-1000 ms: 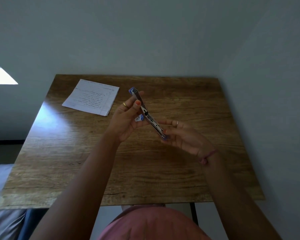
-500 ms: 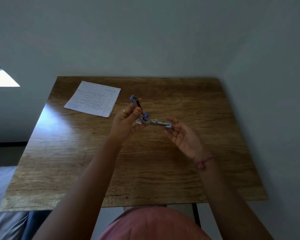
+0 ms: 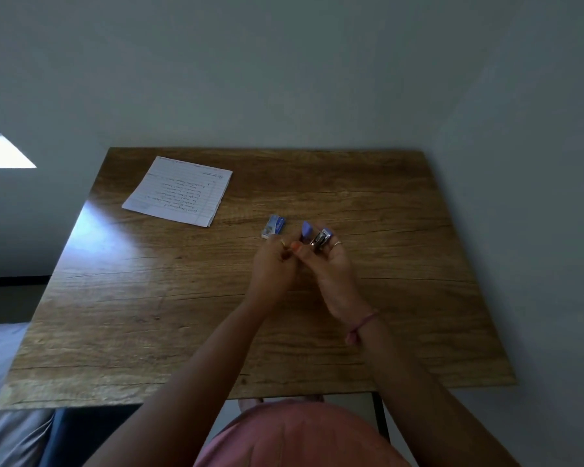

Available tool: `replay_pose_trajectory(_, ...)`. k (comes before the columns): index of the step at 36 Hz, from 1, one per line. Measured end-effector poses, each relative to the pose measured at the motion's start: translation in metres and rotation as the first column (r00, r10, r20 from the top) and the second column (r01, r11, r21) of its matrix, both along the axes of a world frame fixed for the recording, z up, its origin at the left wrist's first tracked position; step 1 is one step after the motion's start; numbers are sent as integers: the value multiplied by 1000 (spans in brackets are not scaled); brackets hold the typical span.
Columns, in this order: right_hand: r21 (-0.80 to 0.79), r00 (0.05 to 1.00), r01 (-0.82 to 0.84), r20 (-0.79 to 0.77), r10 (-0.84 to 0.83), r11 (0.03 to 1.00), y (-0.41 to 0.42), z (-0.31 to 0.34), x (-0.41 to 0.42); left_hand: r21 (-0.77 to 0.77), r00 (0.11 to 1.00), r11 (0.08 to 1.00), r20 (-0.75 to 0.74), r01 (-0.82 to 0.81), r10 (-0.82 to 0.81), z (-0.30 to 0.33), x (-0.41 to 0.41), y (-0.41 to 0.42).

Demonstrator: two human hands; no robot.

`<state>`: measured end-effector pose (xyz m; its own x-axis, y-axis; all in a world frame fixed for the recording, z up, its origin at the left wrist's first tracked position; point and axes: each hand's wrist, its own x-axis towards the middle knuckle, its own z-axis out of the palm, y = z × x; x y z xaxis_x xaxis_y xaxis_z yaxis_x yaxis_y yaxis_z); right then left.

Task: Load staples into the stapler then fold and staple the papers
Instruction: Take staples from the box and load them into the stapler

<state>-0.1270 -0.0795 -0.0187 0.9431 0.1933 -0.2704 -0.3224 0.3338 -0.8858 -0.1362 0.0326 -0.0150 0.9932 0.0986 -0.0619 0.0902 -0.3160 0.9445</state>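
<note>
A small blue-and-metal stapler [image 3: 316, 237] is held just above the wooden table [image 3: 182, 315], its two halves nearly folded together and pointing away from me. My right hand [image 3: 331, 267] grips its metal part, and my left hand [image 3: 273, 264] pinches the blue part at its near end. A small blue box of staples [image 3: 273, 226] lies on the table just left of the stapler, beyond my left hand. A stack of lined, handwritten papers [image 3: 179, 190] lies flat at the far left of the table.
The table stands against a grey wall [image 3: 284, 79] at the back and another on the right. A bright window patch [image 3: 4, 153] is at the far left. A grey bed edge [image 3: 0, 382] sits beside the table's near left corner.
The stapler, spread wide open earlier, has folded nearly shut. Both hands have lowered it toward the table, and the staple box has come into view.
</note>
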Motion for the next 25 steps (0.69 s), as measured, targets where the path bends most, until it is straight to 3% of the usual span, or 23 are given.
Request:
replay_pose_trajectory(3, -83, 1000, 20, 22, -18, 996, 4, -1, -2, 257, 998, 965, 58, -48, 34, -5, -3, -11)
replay_pose_trajectory(8, -185, 997, 77, 38, -71, 980, 5, -5, 2, 361, 988, 926, 147, -106, 55, -5, -8, -20)
replay_pose_trajectory(15, -400, 992, 100, 112, -60, 911, 5, -7, 4, 387, 997, 921, 79, -36, 5, -8, -3, -16)
replay_pose_trajectory(25, -538, 987, 123, 158, -43, 834, 6, -14, 10, 310, 997, 949, 68, -59, 40, -17, -3, -16)
